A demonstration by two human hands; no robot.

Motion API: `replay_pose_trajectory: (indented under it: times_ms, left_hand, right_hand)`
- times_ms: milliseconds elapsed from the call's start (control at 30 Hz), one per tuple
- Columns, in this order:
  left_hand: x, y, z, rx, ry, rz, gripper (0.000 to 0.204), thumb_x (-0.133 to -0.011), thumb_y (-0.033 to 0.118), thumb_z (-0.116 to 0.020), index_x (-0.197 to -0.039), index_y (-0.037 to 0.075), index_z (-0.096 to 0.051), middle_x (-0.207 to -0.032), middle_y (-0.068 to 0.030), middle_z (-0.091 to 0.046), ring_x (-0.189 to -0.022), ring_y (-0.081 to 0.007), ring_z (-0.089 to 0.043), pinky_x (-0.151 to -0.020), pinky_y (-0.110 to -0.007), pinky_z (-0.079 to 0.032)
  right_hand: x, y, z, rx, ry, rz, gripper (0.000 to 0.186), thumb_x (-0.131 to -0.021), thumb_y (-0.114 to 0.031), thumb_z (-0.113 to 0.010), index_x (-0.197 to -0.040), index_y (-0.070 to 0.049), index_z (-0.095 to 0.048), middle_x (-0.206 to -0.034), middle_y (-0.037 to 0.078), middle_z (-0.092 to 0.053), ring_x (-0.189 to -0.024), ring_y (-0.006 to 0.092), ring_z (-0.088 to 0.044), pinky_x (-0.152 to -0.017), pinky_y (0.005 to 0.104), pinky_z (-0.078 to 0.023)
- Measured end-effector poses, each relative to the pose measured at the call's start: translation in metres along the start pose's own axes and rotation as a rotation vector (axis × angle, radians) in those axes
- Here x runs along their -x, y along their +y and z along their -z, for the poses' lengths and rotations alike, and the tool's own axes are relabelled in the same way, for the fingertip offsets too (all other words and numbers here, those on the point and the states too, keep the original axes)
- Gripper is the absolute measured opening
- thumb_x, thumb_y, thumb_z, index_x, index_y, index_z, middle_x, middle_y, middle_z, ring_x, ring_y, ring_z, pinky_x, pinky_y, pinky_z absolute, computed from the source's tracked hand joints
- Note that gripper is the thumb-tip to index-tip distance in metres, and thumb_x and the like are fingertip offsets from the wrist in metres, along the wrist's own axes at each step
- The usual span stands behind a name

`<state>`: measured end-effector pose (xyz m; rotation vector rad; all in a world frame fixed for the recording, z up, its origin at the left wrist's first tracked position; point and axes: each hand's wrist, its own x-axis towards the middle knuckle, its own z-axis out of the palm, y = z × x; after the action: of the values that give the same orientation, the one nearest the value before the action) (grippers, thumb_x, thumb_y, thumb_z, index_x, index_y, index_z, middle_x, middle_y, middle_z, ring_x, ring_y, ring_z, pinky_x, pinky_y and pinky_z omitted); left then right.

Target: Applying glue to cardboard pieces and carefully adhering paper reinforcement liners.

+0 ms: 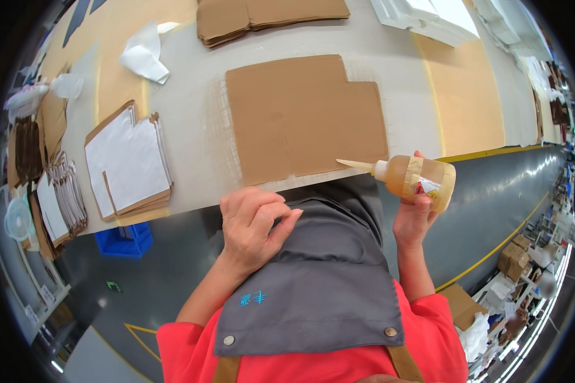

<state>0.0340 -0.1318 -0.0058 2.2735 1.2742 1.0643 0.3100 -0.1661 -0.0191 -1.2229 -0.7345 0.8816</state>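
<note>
My right hand grips a squeeze bottle of amber liquid, tilted on its side, with a long pointed nozzle aimed left. The nozzle's tip is over the near right part of a brown cardboard sheet, which lies flat on the table and has a notched far right corner. I cannot tell whether tip and sheet touch. Close to the table's front edge, just below the sheet, is my left hand. Its fingers are curled in, the thumb close to the forefinger, and nothing shows between them.
Brown cardboard sheets are stacked at the far side. White-faced sheets lie in a pile on the left, below a crumpled white piece. White foam pieces sit far right. A blue crate stands under the table's left part.
</note>
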Motion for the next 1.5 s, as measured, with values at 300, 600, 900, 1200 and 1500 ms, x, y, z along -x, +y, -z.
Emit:
replay_pose_trajectory:
  times_ms: [300,600,900,1200,1500]
  left_hand:
    - [0.007,-0.005,0.005,0.012,0.038,0.023,0.026,-0.075,0.013,-0.085,-0.089,0.014,-0.063,-0.094,-0.0016,-0.065,-0.088,-0.0223,-0.058,-0.079,-0.034,-0.038]
    - [0.011,-0.014,0.008,0.045,0.077,0.074,0.028,-0.074,0.012,-0.086,-0.089,0.014,-0.062,-0.094,-0.0017,-0.064,-0.087,-0.0218,-0.058,-0.08,-0.034,-0.038]
    - [0.004,-0.024,0.008,0.044,0.075,0.123,0.03,-0.072,0.012,-0.087,-0.089,0.015,-0.062,-0.094,-0.0002,-0.064,-0.087,-0.0207,-0.058,-0.079,-0.034,-0.038]
    - [0.001,-0.031,0.007,0.053,0.07,0.144,0.03,-0.071,0.012,-0.087,-0.089,0.014,-0.063,-0.094,-0.0006,-0.064,-0.087,-0.0209,-0.058,-0.079,-0.034,-0.038]
    - [-0.001,-0.031,0.006,0.064,0.068,0.145,0.03,-0.071,0.011,-0.087,-0.089,0.014,-0.063,-0.093,-0.0008,-0.064,-0.086,-0.0211,-0.058,-0.079,-0.034,-0.038]
  right_hand:
    - [0.004,0.015,-0.031,0.041,-0.125,0.018,0.089,-0.082,-0.049,-0.079,-0.146,-0.006,-0.034,-0.145,0.024,-0.046,-0.136,0.0315,-0.046,-0.112,0.0461,-0.039]
    - [-0.049,-0.016,-0.061,-0.252,-0.118,-0.188,0.083,-0.085,-0.06,-0.07,-0.147,-0.015,-0.039,-0.151,0.014,-0.045,-0.131,0.0245,-0.053,-0.094,0.04,-0.057]
    - [-0.062,0.008,-0.095,0.114,-0.397,0.054,0.106,-0.065,-0.051,-0.09,-0.145,-0.013,-0.03,-0.15,0.018,-0.044,-0.135,0.0338,-0.049,-0.106,0.0462,-0.046]
    - [-0.065,0.015,-0.098,0.205,-0.478,0.097,0.11,-0.062,-0.052,-0.091,-0.143,-0.01,-0.029,-0.147,0.021,-0.045,-0.134,0.0358,-0.05,-0.108,0.0485,-0.044]
    - [-0.066,0.008,-0.09,0.174,-0.325,0.033,0.105,-0.067,-0.052,-0.089,-0.144,-0.009,-0.033,-0.147,0.02,-0.047,-0.134,0.0336,-0.049,-0.108,0.046,-0.044]
